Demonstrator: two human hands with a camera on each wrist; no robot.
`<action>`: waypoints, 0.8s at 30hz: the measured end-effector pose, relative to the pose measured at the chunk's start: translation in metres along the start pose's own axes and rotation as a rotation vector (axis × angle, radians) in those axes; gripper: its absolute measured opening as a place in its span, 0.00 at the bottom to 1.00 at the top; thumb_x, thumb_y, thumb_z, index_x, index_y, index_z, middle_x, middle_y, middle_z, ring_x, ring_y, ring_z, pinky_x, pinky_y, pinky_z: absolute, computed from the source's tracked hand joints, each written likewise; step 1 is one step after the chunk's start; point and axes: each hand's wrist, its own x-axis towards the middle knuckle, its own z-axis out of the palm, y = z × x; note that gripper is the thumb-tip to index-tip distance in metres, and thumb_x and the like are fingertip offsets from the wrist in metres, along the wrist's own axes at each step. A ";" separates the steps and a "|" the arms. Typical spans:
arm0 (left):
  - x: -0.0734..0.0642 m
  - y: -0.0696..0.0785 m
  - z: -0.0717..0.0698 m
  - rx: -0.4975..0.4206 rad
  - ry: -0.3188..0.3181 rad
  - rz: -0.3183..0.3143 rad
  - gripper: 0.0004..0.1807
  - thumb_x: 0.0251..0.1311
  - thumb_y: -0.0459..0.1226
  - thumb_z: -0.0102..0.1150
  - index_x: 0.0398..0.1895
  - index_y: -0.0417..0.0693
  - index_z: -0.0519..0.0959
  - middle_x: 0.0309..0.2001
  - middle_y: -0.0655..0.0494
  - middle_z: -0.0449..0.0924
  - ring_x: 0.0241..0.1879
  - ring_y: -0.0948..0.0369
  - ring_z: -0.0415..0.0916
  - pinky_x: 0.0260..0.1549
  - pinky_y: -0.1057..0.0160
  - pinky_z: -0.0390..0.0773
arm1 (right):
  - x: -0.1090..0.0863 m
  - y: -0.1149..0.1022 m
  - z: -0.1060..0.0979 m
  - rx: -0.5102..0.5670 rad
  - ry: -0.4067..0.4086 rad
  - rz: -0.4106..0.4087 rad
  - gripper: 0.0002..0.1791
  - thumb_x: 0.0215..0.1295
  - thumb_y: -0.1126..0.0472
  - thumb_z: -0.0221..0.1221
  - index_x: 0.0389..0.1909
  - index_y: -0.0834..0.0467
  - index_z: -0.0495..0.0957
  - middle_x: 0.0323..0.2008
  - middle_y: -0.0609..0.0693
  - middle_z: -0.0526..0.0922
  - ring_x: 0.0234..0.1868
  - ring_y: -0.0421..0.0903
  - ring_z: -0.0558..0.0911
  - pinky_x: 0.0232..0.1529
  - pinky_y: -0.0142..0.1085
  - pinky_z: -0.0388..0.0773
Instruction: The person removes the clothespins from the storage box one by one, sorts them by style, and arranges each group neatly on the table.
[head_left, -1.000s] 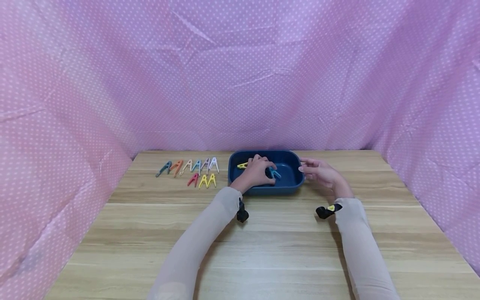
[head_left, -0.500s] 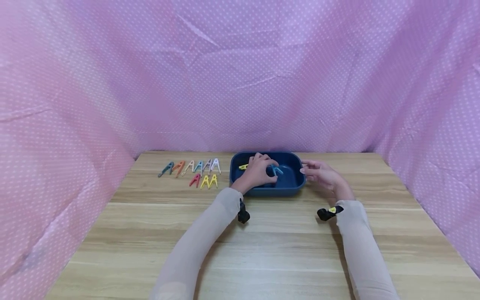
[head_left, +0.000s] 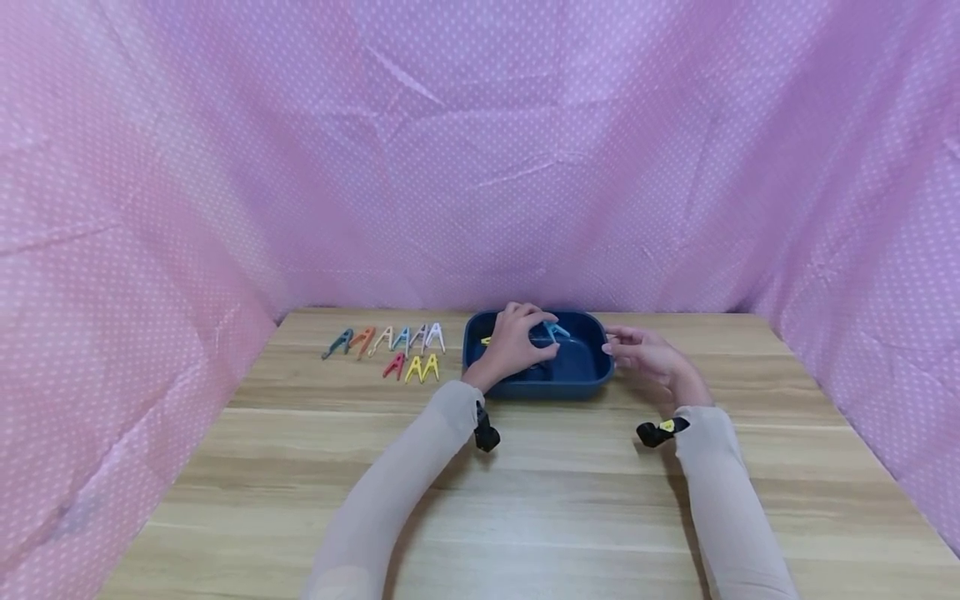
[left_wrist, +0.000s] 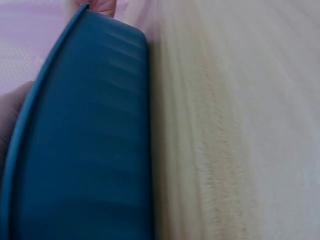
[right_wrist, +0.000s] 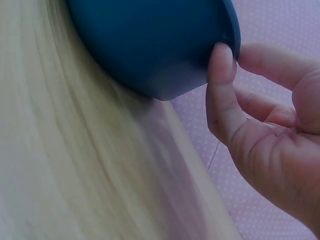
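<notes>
A dark blue plastic tub [head_left: 585, 389] stands near the table's far edge. My left hand [head_left: 516, 340] reaches into it over the near wall, thumb and fingers bent and apart. At its index fingertip is a light blue clothespin [head_left: 557, 331], inside the tub. A yellow clothespin [head_left: 486, 340] shows partly from behind the hand. In the left wrist view the tub's outer wall [left_wrist: 95, 135] hides most of that hand. My right hand [right_wrist: 270, 130] pinches the tub's right rim, with the thumb on the outside wall and a finger at the edge.
Left of the tub, several colored clothespins lie in two rows: a back row with an orange clothespin [head_left: 363, 340] and a white clothespin [head_left: 436, 335], and a front row with a red clothespin [head_left: 394, 366]. Pink dotted cloth [head_left: 525, 167] hangs behind the wooden table [head_left: 562, 500].
The light blue clothespin has shifted toward the tub's far wall, and the left thumb now stands apart from it. The right hand keeps its hold on the rim. The head view has tilted slightly.
</notes>
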 end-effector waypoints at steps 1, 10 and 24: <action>0.000 0.000 -0.001 -0.008 0.001 -0.003 0.24 0.59 0.47 0.71 0.58 0.53 0.83 0.55 0.54 0.80 0.57 0.54 0.68 0.60 0.50 0.67 | 0.000 0.000 0.000 -0.002 0.001 0.000 0.36 0.76 0.65 0.54 0.77 0.72 0.51 0.44 0.42 0.79 0.44 0.33 0.81 0.49 0.25 0.80; 0.002 0.009 -0.030 -0.038 -0.020 -0.015 0.23 0.60 0.48 0.70 0.59 0.56 0.83 0.58 0.54 0.80 0.59 0.53 0.69 0.60 0.48 0.70 | 0.001 0.005 -0.001 0.010 -0.008 -0.013 0.36 0.76 0.66 0.54 0.77 0.73 0.50 0.45 0.42 0.80 0.44 0.33 0.81 0.48 0.26 0.80; -0.009 -0.004 -0.094 -0.091 -0.033 -0.042 0.24 0.60 0.43 0.71 0.61 0.55 0.82 0.62 0.51 0.76 0.62 0.51 0.65 0.58 0.47 0.73 | 0.004 0.003 -0.002 0.019 -0.004 -0.005 0.36 0.76 0.66 0.54 0.78 0.71 0.49 0.45 0.42 0.79 0.43 0.32 0.81 0.47 0.25 0.80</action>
